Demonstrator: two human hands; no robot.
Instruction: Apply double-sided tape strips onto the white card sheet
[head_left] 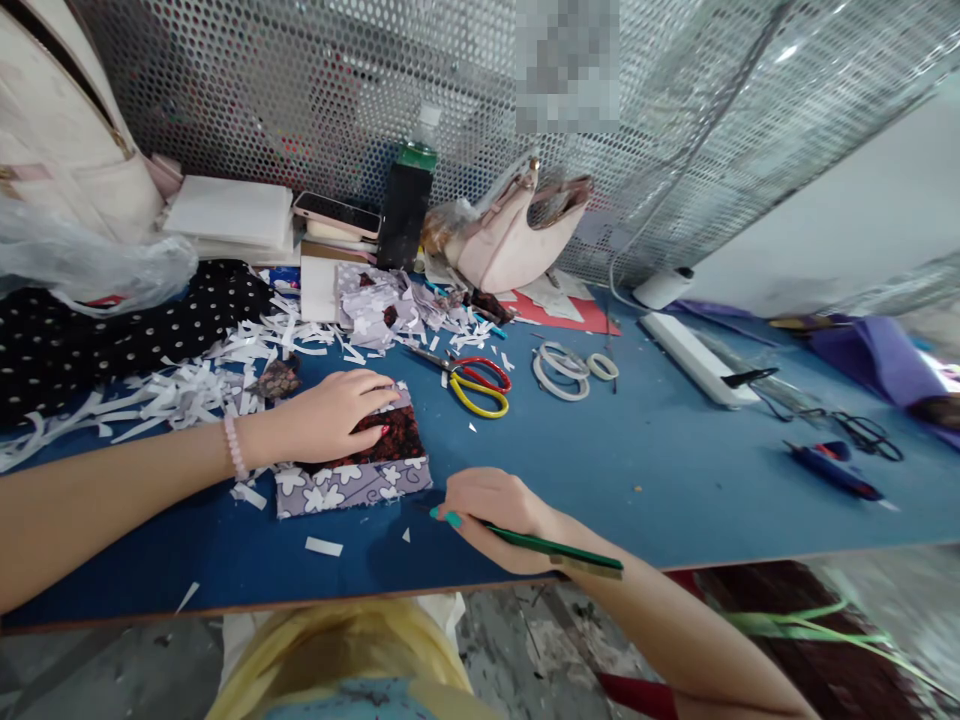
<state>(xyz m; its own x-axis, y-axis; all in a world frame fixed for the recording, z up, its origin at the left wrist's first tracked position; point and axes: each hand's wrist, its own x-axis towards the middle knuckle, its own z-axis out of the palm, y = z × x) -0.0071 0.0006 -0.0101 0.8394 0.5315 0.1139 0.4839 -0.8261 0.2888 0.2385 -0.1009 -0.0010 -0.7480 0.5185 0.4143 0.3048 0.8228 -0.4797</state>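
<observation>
My left hand (334, 415) lies flat with fingers stretched out on a patterned fabric piece (352, 487), which has grey-lilac bands with white flowers and a dark red-brown strip between them. My right hand (499, 515) is closed around a slim green pen-like tool (555, 548); its shaft runs back over the wrist, and the tip near the fabric's right corner is hard to make out. Beyond the fabric lie scissors (480, 388) with one red and one yellow handle. White paper strips (195, 390) are heaped behind my left arm, and a few scraps lie near the front edge.
Rolls of tape (561, 370) lie right of the scissors. Farther right are a white power strip (697, 360), blue thread snips (834, 470) and black scissors (866, 435). A pink handbag (510, 235), phone (337, 213) and bottle (418, 155) stand along the perforated metal back panel (300, 90).
</observation>
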